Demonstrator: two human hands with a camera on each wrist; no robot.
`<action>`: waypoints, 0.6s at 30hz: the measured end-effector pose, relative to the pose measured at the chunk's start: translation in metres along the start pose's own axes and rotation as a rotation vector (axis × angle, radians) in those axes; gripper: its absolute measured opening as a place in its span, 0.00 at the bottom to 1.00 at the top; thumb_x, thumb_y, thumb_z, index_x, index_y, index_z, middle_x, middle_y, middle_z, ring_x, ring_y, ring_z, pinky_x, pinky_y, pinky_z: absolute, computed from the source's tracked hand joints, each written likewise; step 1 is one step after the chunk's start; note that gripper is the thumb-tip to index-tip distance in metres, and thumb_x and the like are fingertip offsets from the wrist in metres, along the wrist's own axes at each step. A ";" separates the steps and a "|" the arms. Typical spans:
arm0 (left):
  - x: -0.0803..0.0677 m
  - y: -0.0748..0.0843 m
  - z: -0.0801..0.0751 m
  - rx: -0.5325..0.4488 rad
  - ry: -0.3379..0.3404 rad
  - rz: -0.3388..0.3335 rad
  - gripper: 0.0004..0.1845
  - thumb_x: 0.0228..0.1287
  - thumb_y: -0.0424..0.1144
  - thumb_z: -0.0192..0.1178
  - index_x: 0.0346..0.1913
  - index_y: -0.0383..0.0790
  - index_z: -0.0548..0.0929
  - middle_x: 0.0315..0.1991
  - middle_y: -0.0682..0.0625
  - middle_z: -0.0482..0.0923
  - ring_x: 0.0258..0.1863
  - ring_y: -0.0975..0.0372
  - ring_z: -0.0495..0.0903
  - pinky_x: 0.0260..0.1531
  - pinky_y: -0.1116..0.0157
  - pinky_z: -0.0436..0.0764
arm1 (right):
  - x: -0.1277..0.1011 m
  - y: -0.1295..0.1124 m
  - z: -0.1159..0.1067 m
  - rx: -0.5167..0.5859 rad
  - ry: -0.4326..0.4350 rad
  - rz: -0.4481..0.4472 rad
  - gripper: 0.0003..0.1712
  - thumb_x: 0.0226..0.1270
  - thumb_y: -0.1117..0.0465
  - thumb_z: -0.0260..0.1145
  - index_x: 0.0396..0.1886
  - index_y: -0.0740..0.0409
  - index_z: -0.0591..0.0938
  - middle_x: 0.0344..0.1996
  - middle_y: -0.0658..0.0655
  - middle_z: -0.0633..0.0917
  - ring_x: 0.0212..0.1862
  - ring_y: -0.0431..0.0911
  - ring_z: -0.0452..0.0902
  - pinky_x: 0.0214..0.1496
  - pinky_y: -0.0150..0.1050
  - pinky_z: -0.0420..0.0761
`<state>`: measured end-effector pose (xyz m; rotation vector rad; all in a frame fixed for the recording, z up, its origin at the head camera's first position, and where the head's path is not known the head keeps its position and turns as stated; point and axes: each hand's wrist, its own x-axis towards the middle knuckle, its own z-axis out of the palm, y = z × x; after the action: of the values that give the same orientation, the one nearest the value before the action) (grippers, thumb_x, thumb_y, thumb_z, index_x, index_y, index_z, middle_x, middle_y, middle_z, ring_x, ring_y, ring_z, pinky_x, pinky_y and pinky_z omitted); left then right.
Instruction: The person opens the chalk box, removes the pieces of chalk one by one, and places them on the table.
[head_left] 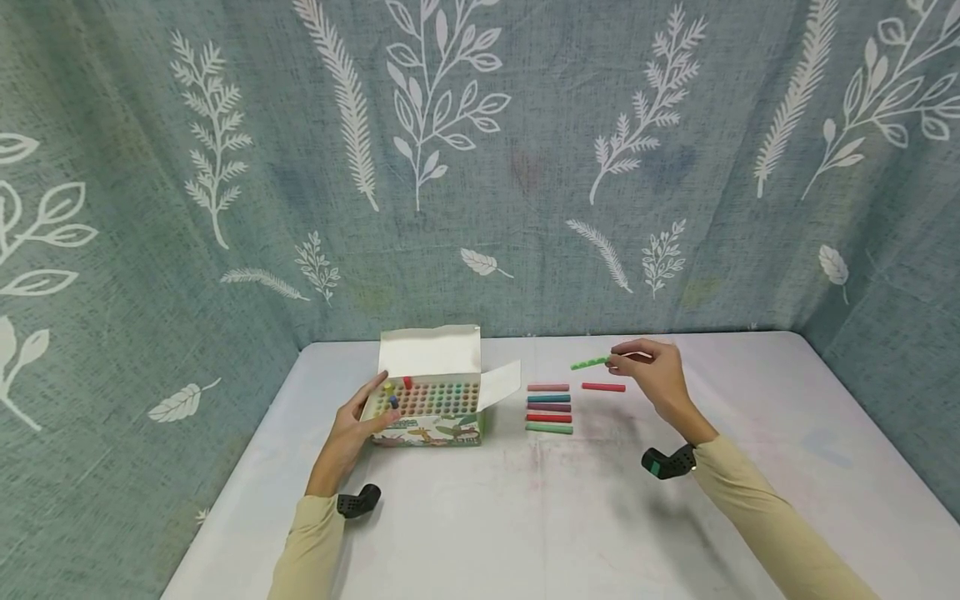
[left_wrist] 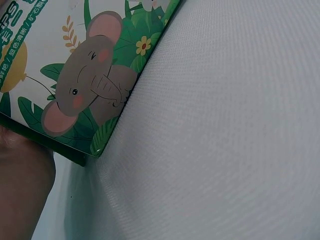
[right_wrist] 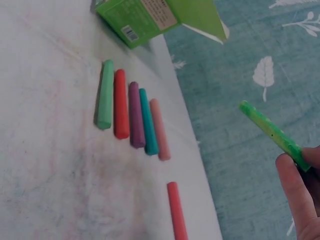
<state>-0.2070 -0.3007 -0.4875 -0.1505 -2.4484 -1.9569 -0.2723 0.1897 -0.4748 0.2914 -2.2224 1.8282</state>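
The white table [head_left: 525,517] lies bare across its near half and along its right side, giving wide passage there; on the left the open chalk box [head_left: 431,408] stands with its lid raised at the far side and a flap jutting right, blocking low passage; just right of it a row of five chalk sticks [head_left: 549,407] lies flat, with a lone red stick [head_left: 603,387] near; a narrow gap separates them; patterned curtains [head_left: 480,167] close off the far and side edges.

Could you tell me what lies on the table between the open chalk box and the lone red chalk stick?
A row of five chalk sticks, seen in the head view, between chalk box and red chalk stick.
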 end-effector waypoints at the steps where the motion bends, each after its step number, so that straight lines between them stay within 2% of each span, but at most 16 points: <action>1: 0.000 0.000 0.000 -0.002 -0.001 -0.001 0.40 0.60 0.42 0.66 0.73 0.59 0.59 0.74 0.55 0.46 0.73 0.55 0.38 0.66 0.43 0.48 | 0.003 0.016 -0.001 -0.001 0.010 0.005 0.19 0.58 0.51 0.71 0.42 0.62 0.85 0.36 0.58 0.86 0.35 0.46 0.85 0.38 0.36 0.82; 3: 0.000 0.000 0.000 -0.009 0.000 -0.004 0.40 0.60 0.42 0.66 0.72 0.59 0.59 0.74 0.54 0.47 0.73 0.55 0.39 0.66 0.44 0.49 | 0.009 0.043 -0.003 -0.015 0.028 0.008 0.21 0.58 0.50 0.71 0.43 0.61 0.85 0.36 0.57 0.86 0.36 0.46 0.85 0.37 0.35 0.82; 4: 0.000 0.000 0.000 -0.010 0.001 -0.005 0.40 0.60 0.42 0.67 0.72 0.60 0.59 0.74 0.54 0.47 0.73 0.55 0.39 0.66 0.44 0.49 | 0.006 0.041 -0.006 0.012 0.015 0.009 0.18 0.60 0.53 0.70 0.42 0.63 0.85 0.36 0.58 0.86 0.36 0.47 0.85 0.39 0.37 0.82; 7: 0.000 0.000 0.000 -0.022 -0.001 -0.010 0.40 0.60 0.42 0.66 0.72 0.60 0.60 0.74 0.55 0.47 0.73 0.56 0.40 0.66 0.45 0.51 | 0.004 0.051 -0.007 0.010 0.033 0.020 0.19 0.59 0.54 0.71 0.42 0.65 0.85 0.35 0.59 0.86 0.35 0.48 0.85 0.37 0.38 0.83; 10: 0.001 0.000 0.001 -0.037 -0.002 -0.013 0.40 0.60 0.41 0.67 0.72 0.60 0.59 0.73 0.54 0.49 0.73 0.56 0.44 0.65 0.47 0.55 | -0.004 0.040 -0.007 -0.015 0.041 0.041 0.19 0.59 0.55 0.71 0.41 0.66 0.84 0.34 0.57 0.86 0.34 0.47 0.85 0.37 0.37 0.82; 11: 0.001 0.000 0.001 -0.046 -0.003 -0.017 0.40 0.60 0.41 0.67 0.72 0.60 0.59 0.73 0.54 0.50 0.72 0.56 0.47 0.65 0.48 0.56 | -0.004 0.043 -0.005 -0.054 0.056 0.048 0.21 0.58 0.53 0.72 0.42 0.66 0.84 0.34 0.56 0.86 0.34 0.45 0.85 0.35 0.35 0.82; 14: 0.001 0.000 0.001 -0.057 -0.001 -0.021 0.41 0.59 0.40 0.67 0.73 0.59 0.59 0.73 0.53 0.51 0.71 0.55 0.51 0.63 0.49 0.59 | -0.017 0.016 -0.005 -0.028 0.036 0.072 0.17 0.60 0.58 0.70 0.41 0.69 0.84 0.34 0.58 0.86 0.33 0.45 0.85 0.36 0.35 0.82; 18: 0.001 -0.001 0.001 -0.047 0.004 -0.015 0.41 0.59 0.41 0.67 0.73 0.58 0.59 0.73 0.52 0.50 0.71 0.54 0.49 0.63 0.48 0.58 | -0.030 -0.009 -0.005 0.027 0.028 0.155 0.13 0.60 0.67 0.68 0.41 0.75 0.82 0.35 0.66 0.85 0.32 0.45 0.85 0.39 0.41 0.83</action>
<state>-0.2080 -0.2996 -0.4887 -0.1284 -2.4098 -2.0190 -0.2409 0.1924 -0.4747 0.0993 -2.2594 1.9282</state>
